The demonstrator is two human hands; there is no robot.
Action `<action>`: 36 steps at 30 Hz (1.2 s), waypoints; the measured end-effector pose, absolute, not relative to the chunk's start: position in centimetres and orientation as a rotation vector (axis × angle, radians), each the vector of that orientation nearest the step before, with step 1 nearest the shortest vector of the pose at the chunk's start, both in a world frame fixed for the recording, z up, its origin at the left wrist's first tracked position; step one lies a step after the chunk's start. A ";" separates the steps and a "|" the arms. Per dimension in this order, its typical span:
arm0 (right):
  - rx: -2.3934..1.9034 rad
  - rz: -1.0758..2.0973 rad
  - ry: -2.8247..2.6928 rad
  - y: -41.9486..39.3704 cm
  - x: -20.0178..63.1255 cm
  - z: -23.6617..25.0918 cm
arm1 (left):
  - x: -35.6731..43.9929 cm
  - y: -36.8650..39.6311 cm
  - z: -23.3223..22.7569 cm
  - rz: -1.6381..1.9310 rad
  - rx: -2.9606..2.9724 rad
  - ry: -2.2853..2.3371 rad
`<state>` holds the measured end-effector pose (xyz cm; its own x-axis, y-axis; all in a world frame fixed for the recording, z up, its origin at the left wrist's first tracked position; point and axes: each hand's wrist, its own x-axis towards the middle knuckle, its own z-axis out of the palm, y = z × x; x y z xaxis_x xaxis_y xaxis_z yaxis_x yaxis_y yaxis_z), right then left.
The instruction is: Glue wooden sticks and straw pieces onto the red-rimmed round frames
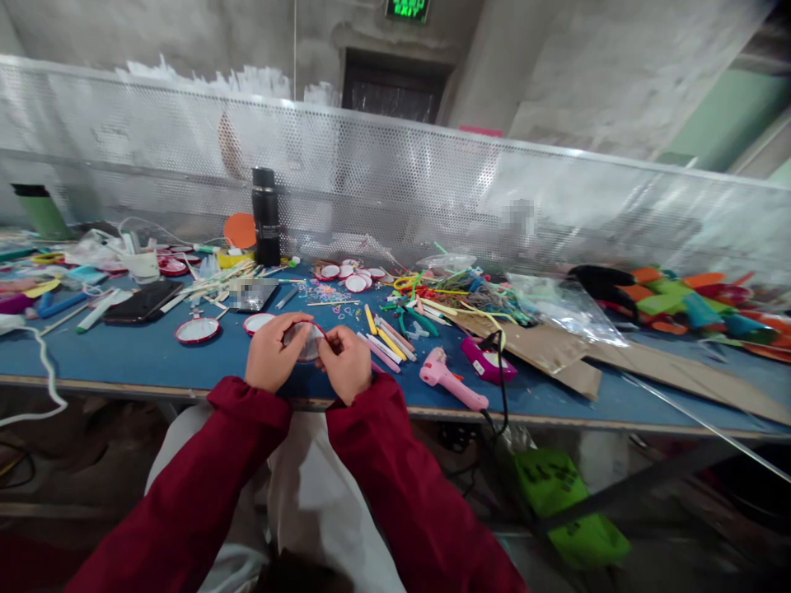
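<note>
Between my hands, just above the table's front edge, is a round pale disc with a red rim (311, 344), much like the lids lying around it. My left hand (276, 350) is closed on its left side, thumb across the face. The fingers of my right hand (346, 362) pinch its right edge; whether they also hold something small is hidden. Two similar red-rimmed discs lie close by, one disc (197, 330) to the left and another disc (257, 323) behind my left hand. Several markers (388, 342) lie right of my right hand.
A pink glue gun (450, 379) and a purple box (488, 360) with a black cable lie to the right. Farther back are a black bottle (265, 218), pipe cleaners (457, 288) and cardboard (544, 350). A phone (143, 301) lies left. A perforated metal panel (383, 181) borders the blue table.
</note>
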<state>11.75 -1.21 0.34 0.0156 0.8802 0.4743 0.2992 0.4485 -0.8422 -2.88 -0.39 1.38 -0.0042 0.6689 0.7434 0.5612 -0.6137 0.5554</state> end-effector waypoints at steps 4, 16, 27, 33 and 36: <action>-1.079 0.716 -1.427 -1.3 11.8 0.7 | -2.8 -0.5 1.4 1.762 2.054 1.312; -1.070 0.641 -1.403 -1.2 11.7 0.6 | -2.5 -1.2 1.9 1.869 2.394 1.506; -1.102 0.465 -1.551 -1.2 11.6 0.5 | -2.1 -1.0 1.6 1.926 2.398 1.698; -1.096 0.454 -1.615 -1.2 11.4 0.3 | -2.1 -1.0 1.7 2.026 2.298 1.757; -1.101 0.458 -1.628 -1.2 11.4 0.3 | -2.2 -1.0 1.8 2.049 2.261 1.755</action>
